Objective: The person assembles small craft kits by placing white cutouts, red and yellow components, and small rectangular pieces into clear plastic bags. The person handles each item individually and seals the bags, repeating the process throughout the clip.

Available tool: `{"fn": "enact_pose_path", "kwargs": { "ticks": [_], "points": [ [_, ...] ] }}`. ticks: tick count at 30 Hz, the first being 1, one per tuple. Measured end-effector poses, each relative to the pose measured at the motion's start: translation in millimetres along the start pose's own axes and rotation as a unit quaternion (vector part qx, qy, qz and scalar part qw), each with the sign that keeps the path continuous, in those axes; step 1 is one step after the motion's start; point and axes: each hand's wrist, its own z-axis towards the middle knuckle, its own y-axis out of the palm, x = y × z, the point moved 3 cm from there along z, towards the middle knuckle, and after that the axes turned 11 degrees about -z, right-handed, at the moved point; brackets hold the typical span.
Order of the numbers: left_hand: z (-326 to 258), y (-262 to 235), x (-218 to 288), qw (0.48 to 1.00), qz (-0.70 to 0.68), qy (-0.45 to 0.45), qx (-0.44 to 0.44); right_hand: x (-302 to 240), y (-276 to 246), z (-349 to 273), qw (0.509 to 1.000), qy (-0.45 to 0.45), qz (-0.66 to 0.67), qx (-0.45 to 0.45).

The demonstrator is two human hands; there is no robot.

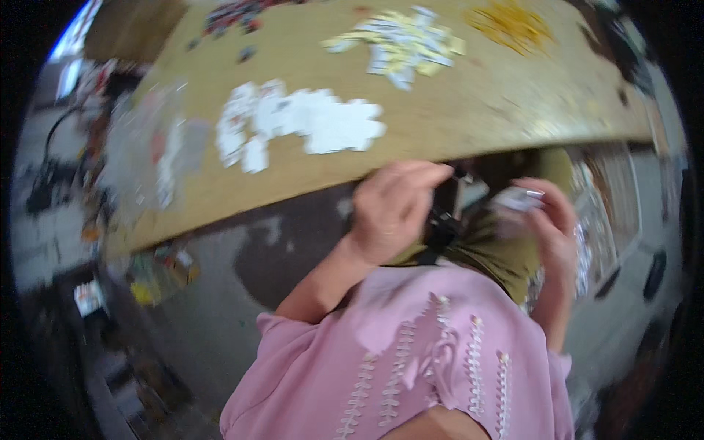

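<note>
My right hand [555, 220] pinches a small clear plastic packet [519, 199] with something whitish in it, held over my lap at the table's near edge. My left hand [396, 209] is beside the same edge, a little left of the packet and apart from it. Its fingers are bent and pressed together; blur hides what they hold, if anything. In front of it on the table lies a spread of white cards or slips [334, 123]. Farther back are a heap of pale yellow and white small pieces [403, 42] and a pile of orange-yellow strips [511, 26].
Clear plastic bags [150, 147] lie on the left end of the wooden table [469, 110]. Red and dark small items [233, 16] are at the far left. To my right stands a clear-walled container [605, 191] below table height. Assorted things [165, 275] lie under the table at left.
</note>
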Motion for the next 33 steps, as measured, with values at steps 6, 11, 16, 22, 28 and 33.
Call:
{"fn": "enact_pose_path", "kwargs": {
  "ticks": [6,11,16,22,28,33],
  "points": [
    [0.7,-41.5,0.7,0.992,0.112,0.049,0.012,48.0,-173.8,-47.3,0.755,0.129,-0.606,0.214],
    [5.2,-96.8,-15.1,0.97,0.23,0.033,0.076,158.7,-298.2,-129.4,0.568,0.311,-0.757,0.083],
    [5.5,-224.3,-47.5,0.882,0.347,-0.216,0.235,142.6,-263.5,-99.3,0.637,0.219,-0.729,0.125],
    [-7.8,-338.3,-109.6,0.818,0.453,-0.273,0.224,61.4,-166.3,-15.0,0.774,0.076,-0.607,0.164],
    [-25.2,-342.7,-115.4,0.863,0.341,-0.216,0.305,12.9,-84.0,20.4,0.81,0.003,-0.568,0.144],
    [4.3,-285.8,-54.1,0.874,0.387,-0.062,0.287,-7.1,-3.8,28.0,0.912,-0.103,-0.386,0.097]
  ]
}}
